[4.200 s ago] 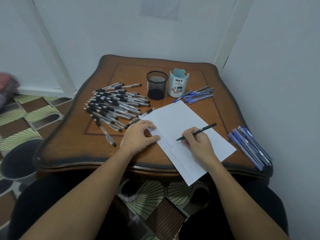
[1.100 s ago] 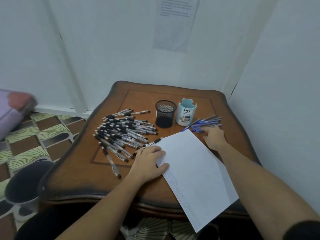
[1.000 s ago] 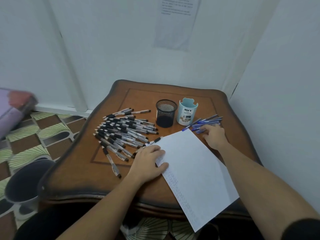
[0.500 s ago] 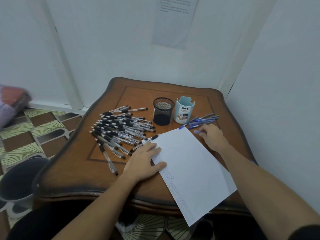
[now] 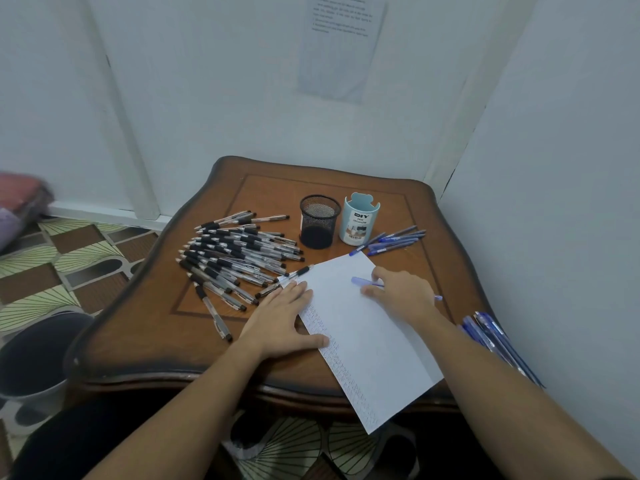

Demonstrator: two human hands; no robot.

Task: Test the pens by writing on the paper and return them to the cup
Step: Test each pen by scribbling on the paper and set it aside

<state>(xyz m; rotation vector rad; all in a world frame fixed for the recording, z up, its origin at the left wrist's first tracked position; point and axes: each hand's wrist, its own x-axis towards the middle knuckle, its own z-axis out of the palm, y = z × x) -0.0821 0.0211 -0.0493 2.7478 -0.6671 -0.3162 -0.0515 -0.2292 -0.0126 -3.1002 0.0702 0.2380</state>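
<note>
Grip is what needs sorting before any ink goes down. Your right hand sits over the upper part of the white sheet of paper, with a slim blue plastic pen lying almost flat through it. One end pokes out toward the middle of the sheet and the other shows past the heel of the hand. Roll the pen into a writing hold, tip down. Which end carries the tip is too blurred to tell, and a cap may have to come off. Aim for blank paper beside the column of small marks down the sheet's left edge, and make one short, light stroke.

The pen then goes to a cup. A black wire-mesh cup and a pale blue plastic organiser cup stand just beside each other at the back of the brown wooden surface. Nothing shows which of them takes the blue pens.

Your right fingers are curled around the pen, grasping it loosely. Your left hand lies flat, its fingers straight and holding nothing, pressing the sheet's left edge down. Leave it there so the paper does not skate. Its fingertips sit just beside the fanned heap of clear, black-gripped pens.
</note>
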